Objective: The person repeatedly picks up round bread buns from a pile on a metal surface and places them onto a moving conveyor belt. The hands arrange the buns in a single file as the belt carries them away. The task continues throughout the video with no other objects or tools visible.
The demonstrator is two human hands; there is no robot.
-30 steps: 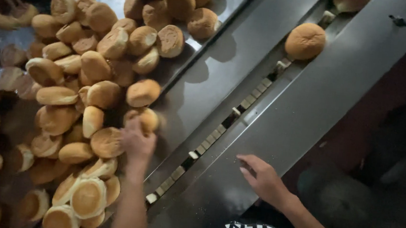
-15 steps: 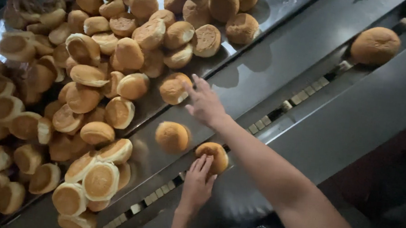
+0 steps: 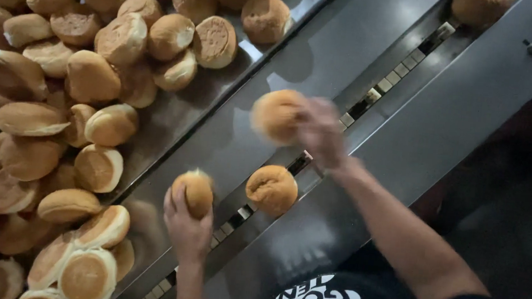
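Gripping a bun (image 3: pixel 194 191) beside the chain slot (image 3: pixel 371 96) is the left hand (image 3: pixel 187 225); another bun (image 3: pixel 276 114) is clasped by the blurred right hand (image 3: pixel 321 133), fingers curled, w/ a third bun (image 3: pixel 272 189) on the slot.

Bun in your left hand (image 3: pixel 188 225): round bun (image 3: pixel 194 191), golden-brown crust, gripped from below, over the steel slope beside the slotted track.
Bun at your right hand (image 3: pixel 321 135): round bun (image 3: pixel 275 114), golden top, motion-blurred, fingers at its right side, above the steel slope.
Bun on track: round bun (image 3: pixel 272 189), brown cracked top up, resting free on the slotted track between your two hands.
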